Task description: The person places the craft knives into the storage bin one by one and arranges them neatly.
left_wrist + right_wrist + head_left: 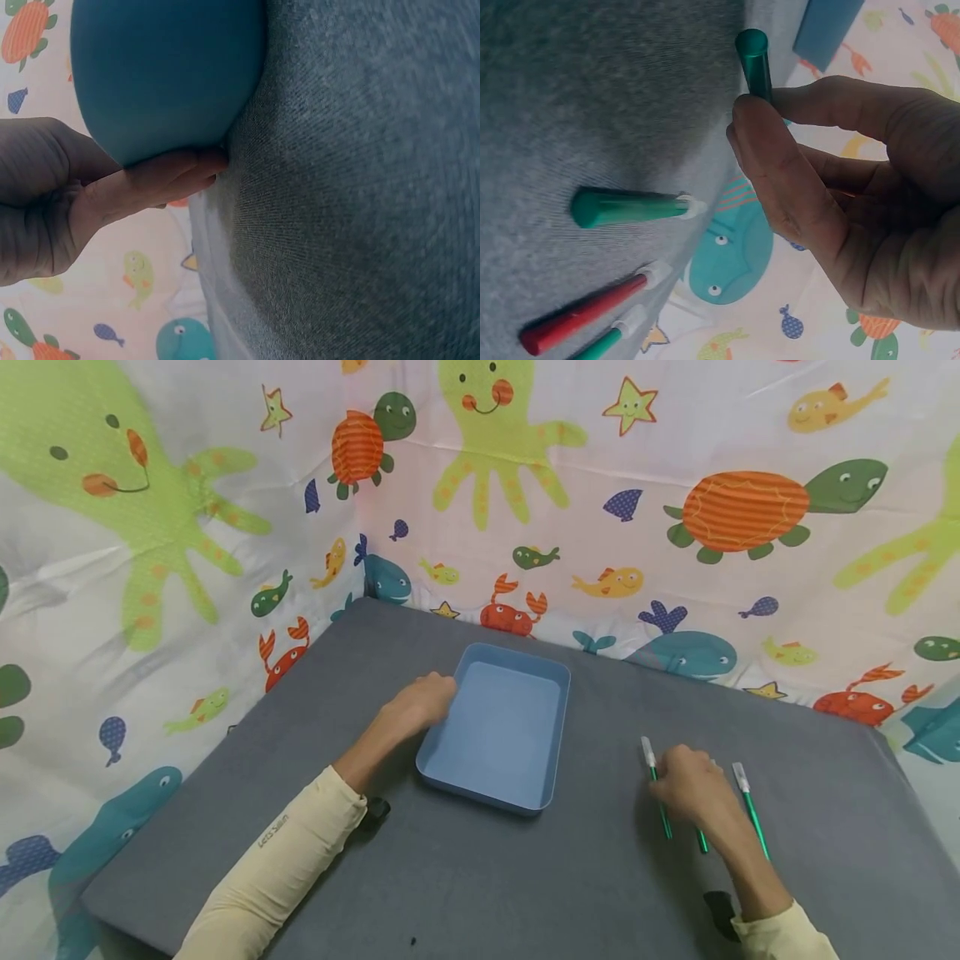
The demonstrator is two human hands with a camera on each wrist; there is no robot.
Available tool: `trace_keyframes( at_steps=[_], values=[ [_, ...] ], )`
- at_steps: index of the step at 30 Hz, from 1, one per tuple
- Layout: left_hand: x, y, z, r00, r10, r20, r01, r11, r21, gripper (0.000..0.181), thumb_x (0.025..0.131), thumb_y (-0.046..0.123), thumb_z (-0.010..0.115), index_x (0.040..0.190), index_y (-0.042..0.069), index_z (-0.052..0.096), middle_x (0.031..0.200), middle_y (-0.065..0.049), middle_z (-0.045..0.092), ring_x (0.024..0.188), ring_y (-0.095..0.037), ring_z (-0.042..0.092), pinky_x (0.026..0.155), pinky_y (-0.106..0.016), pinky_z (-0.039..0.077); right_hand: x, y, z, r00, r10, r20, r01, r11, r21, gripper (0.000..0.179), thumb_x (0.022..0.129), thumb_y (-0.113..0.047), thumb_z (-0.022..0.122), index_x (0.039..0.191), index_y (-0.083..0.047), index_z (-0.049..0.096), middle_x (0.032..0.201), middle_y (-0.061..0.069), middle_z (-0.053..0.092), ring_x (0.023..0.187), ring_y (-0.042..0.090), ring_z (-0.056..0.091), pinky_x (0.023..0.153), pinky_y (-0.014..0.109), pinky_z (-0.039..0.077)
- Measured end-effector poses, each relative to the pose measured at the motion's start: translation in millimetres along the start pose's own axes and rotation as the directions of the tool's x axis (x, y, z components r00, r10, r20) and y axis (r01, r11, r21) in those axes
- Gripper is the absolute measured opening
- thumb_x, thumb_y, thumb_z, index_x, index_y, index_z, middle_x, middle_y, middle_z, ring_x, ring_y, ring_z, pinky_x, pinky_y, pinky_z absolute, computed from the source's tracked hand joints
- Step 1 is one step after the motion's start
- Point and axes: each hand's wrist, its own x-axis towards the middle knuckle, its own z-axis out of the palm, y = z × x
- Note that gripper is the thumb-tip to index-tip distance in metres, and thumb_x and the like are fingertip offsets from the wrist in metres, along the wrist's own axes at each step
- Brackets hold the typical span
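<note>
Green pen point(755, 67) clamped between thumb and fingers of the right hand point(690, 785): ideally lift it level, clear of the other pens point(630, 209) beside that hand; the left hand point(422, 700), pinching the blue tray point(498, 727) wall, should steady it.

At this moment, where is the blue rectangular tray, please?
In the head view, the blue tray sits near mid-picture on the grey tabletop, its left side touching the left hand.

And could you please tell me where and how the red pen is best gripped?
I'd pinch the red pen mid-barrel, coming from above, since it is slim and lies flat on the table between a green pen and a second green pen.
</note>
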Motion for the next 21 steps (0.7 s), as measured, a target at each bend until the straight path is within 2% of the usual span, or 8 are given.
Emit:
trace_keyframes(
  at_steps=[3, 9, 11, 14, 17, 18, 21],
  values=[
    [0.5, -0.8, -0.4, 1.0, 0.004, -0.001, -0.004, 1.0, -0.005, 0.017, 0.091, 0.005, 0.05, 0.105, 0.003, 0.059, 0.083, -0.007, 0.056, 0.071, -0.019, 0.056, 0.056, -0.029, 0.045, 0.2, -2.8, -4.5, 1.0, -0.005, -0.016, 0.005, 1.0, 0.0, 0.026, 0.073, -0.006, 0.055, 0.053, -0.013, 0.04, 0.051, -0.004, 0.03, 0.047, 0.012, 0.031, 0.044, 0.029, 0.026],
    [0.9, -1.1, -0.5, 1.0, 0.013, 0.012, -0.013, 1.0, -0.001, 0.017, 0.09, 0.005, 0.052, 0.106, 0.003, 0.059, 0.083, -0.007, 0.056, 0.071, -0.02, 0.055, 0.055, -0.029, 0.045, 0.6, -11.2, -9.6, 0.998, -0.026, -0.055, 0.026, 1.0, 0.004, 0.012, 0.075, -0.011, 0.058, 0.064, -0.008, 0.058, 0.055, -0.003, 0.039, 0.052, 0.014, 0.04, 0.048, 0.03, 0.031],
    [1.0, -0.7, -0.9, 1.0, 0.012, 0.017, -0.012, 1.0, 0.0, 0.017, 0.09, 0.005, 0.052, 0.105, 0.002, 0.059, 0.083, -0.007, 0.056, 0.07, -0.02, 0.055, 0.055, -0.029, 0.045, 0.7, -15.0, -11.3, 0.997, -0.031, -0.065, 0.032, 0.999, 0.006, 0.012, 0.075, -0.011, 0.058, 0.063, -0.007, 0.057, 0.055, -0.003, 0.036, 0.052, 0.014, 0.038, 0.047, 0.03, 0.03],
    [1.2, -0.1, -2.0, 1.0, 0.013, 0.022, -0.013, 1.0, 0.01, 0.017, 0.09, 0.004, 0.051, 0.105, 0.003, 0.059, 0.083, -0.007, 0.056, 0.07, -0.02, 0.055, 0.054, -0.03, 0.044, 0.7, -20.9, -14.6, 0.995, -0.048, -0.083, 0.049, 0.999, 0.012, 0.01, 0.076, -0.013, 0.06, 0.07, -0.005, 0.062, 0.059, -0.002, 0.047, 0.055, 0.014, 0.044, 0.049, 0.033, 0.036],
    [1.1, 0.1, -2.7, 1.0, 0.018, 0.018, -0.019, 1.0, 0.011, 0.017, 0.09, 0.004, 0.05, 0.104, 0.003, 0.059, 0.083, -0.008, 0.056, 0.07, -0.02, 0.055, 0.054, -0.03, 0.044, 0.3, -27.1, -16.9, 0.993, -0.062, -0.096, 0.064, 0.998, 0.016, 0.017, 0.078, -0.014, 0.062, 0.086, 0.0, 0.067, 0.073, 0.005, 0.062, 0.064, 0.018, 0.055, 0.055, 0.038, 0.044],
    [0.9, 0.0, -2.8, 1.0, 0.022, 0.015, -0.022, 1.0, 0.014, 0.017, 0.09, 0.003, 0.049, 0.104, 0.003, 0.059, 0.083, -0.008, 0.056, 0.07, -0.021, 0.055, 0.054, -0.03, 0.044, 0.4, -29.2, -17.0, 0.993, -0.069, -0.1, 0.071, 0.997, 0.022, 0.021, 0.078, -0.015, 0.062, 0.091, 0.001, 0.067, 0.079, 0.008, 0.064, 0.067, 0.019, 0.057, 0.058, 0.04, 0.045],
    [0.6, 0.0, -3.3, 1.0, 0.028, 0.011, -0.028, 0.999, 0.014, 0.017, 0.09, 0.002, 0.048, 0.102, 0.003, 0.059, 0.084, -0.008, 0.056, 0.07, -0.021, 0.054, 0.054, -0.03, 0.044, 1.2, -35.5, -16.9, 0.991, -0.082, -0.106, 0.085, 0.996, 0.026, 0.024, 0.079, -0.016, 0.062, 0.094, 0.002, 0.067, 0.081, 0.011, 0.066, 0.069, 0.021, 0.06, 0.058, 0.041, 0.047]
  ],
)
